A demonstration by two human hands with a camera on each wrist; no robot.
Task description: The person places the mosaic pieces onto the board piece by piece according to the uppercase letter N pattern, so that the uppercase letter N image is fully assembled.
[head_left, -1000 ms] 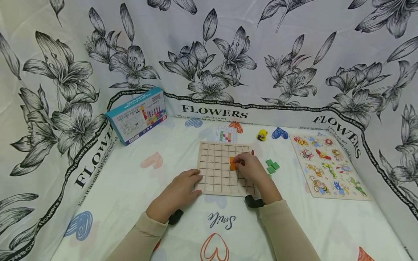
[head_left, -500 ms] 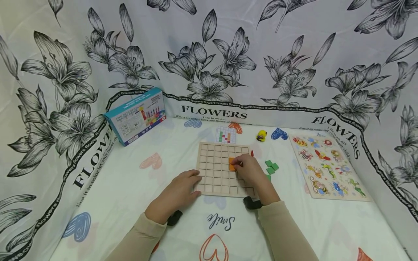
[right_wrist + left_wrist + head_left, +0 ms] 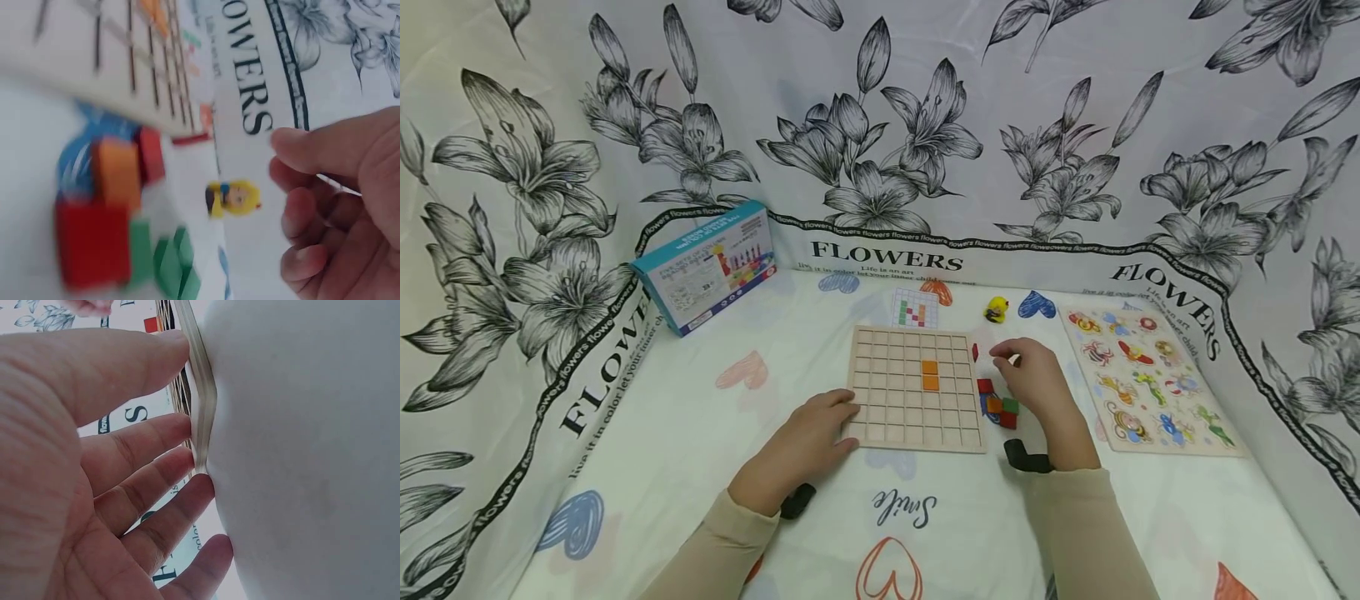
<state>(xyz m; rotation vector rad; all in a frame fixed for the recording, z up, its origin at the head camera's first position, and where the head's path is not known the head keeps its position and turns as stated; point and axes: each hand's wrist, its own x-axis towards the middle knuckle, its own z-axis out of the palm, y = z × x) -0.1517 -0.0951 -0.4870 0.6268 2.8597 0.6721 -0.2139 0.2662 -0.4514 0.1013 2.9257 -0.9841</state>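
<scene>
A wooden grid board (image 3: 887,408) lies flat on the cloth-covered desk (image 3: 700,450) in front of the person; take it as the clock's centre, with 12 pointing away. Two orange tiles (image 3: 930,382) fill neighbouring cells, one behind the other, just toward 1 o'clock of its middle. The left hand (image 3: 800,442), at 8, rests its extended fingers against the board's edge. A small red piece (image 3: 975,352) stands close by the edge at 2. Loose coloured blocks (image 3: 994,406), red, orange and green, cluster just past 3. The right hand (image 3: 1036,375), at 3, is loosely curled with nothing visible in its fingers. A pattern card (image 3: 914,308) lies at 12, a yellow-topped figurine (image 3: 997,310) between 1 and 2. Farther out are an insect picture board (image 3: 1165,407) at 3 and a blue-edged box (image 3: 707,271) at 10.
</scene>
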